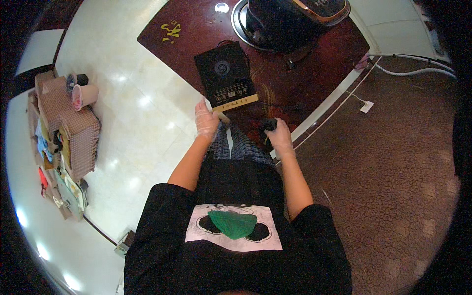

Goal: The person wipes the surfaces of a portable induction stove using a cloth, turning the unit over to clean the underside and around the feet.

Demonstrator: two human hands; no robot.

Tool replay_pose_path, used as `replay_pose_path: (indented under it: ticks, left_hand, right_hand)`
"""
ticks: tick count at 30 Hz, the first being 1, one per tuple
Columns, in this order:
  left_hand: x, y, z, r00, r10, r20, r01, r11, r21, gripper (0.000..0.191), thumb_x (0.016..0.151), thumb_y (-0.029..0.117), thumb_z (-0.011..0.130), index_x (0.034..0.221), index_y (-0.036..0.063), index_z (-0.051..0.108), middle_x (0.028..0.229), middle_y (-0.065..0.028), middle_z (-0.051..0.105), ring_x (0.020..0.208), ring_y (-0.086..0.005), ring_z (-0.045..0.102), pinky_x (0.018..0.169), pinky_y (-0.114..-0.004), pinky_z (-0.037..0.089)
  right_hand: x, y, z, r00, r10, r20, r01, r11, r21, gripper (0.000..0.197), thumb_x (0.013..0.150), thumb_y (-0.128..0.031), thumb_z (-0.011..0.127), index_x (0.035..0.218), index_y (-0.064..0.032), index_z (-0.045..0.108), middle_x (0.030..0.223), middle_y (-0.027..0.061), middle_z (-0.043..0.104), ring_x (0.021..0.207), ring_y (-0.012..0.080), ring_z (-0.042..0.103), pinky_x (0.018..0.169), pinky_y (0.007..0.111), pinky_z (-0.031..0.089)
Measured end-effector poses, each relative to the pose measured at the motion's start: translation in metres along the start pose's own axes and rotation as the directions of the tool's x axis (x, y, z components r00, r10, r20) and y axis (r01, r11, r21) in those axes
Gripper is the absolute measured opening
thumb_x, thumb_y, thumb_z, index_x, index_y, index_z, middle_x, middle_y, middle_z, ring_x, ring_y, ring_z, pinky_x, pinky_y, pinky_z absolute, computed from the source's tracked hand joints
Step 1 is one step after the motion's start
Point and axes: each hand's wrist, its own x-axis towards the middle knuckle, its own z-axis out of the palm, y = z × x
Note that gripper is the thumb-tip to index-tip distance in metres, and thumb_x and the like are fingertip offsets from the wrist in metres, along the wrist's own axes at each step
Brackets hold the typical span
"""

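My left hand [206, 121], in a clear plastic glove, is at the near left edge of the dark red tabletop [313, 84]. Beside its thumb is a small pale beige thing [223, 118], too blurred to name; whether I grip it is unclear. My right hand [281, 137], gloved the same way, holds a small black object [270, 124] over the table's near side. Its kind cannot be made out. Ahead of my left hand lies a flat black induction cooktop [225, 73] with a control panel and a gold front strip that bears writing.
A black appliance [284, 25] with copper trim stands at the back by a silver ring [239, 31]. A black plug [291, 64] lies near it. At left, a woven-covered stand [79, 125] bears a pink tub [84, 97]. A white socket block [366, 107] rests on the brown floor.
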Motion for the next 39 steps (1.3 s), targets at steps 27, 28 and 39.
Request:
replay_pose_path:
  ticks: [27, 28, 39]
  left_hand:
    - [0.001, -0.008, 0.015, 0.7, -0.494, 0.515, 0.695, 0.309, -0.649, 0.027, 0.089, 0.003, 0.054, 0.116, -0.0033, 0.056, 0.089, -0.0103, 0.065, 0.066, -0.0162, 0.062, 0.057, -0.024, 0.052]
    - [0.003, -0.001, 0.01, 0.714, -0.477, 0.512, 0.694, 0.387, -0.607, 0.027, 0.09, 0.004, 0.054, 0.116, -0.0038, 0.056, 0.089, -0.0105, 0.065, 0.066, -0.0165, 0.063, 0.058, -0.025, 0.053]
    - [-0.006, -0.001, 0.021, 0.723, -0.477, 0.5, 0.666, 0.289, -0.688, 0.015, 0.09, 0.004, 0.053, 0.102, -0.0043, 0.059, 0.086, -0.0108, 0.065, 0.069, -0.0174, 0.065, 0.057, -0.025, 0.052]
  right_hand:
    - [0.019, -0.099, 0.049, 0.937, -0.335, -0.101, 0.333, 0.942, -0.033, 0.055, 0.072, -0.007, 0.07, 0.124, -0.0051, 0.055, 0.123, 0.0133, 0.056, 0.106, 0.035, 0.051, 0.095, 0.042, 0.043]
    - [0.012, -0.107, 0.055, 0.924, -0.373, -0.079, 0.369, 0.928, -0.057, 0.055, 0.07, -0.005, 0.07, 0.123, -0.0055, 0.056, 0.123, 0.0123, 0.056, 0.104, 0.0353, 0.052, 0.094, 0.042, 0.044]
    - [0.027, -0.079, 0.023, 0.937, -0.16, -0.312, 0.142, 0.987, -0.077, 0.051, 0.07, -0.006, 0.07, 0.119, -0.0027, 0.059, 0.116, 0.0141, 0.059, 0.104, 0.0354, 0.052, 0.093, 0.043, 0.044]
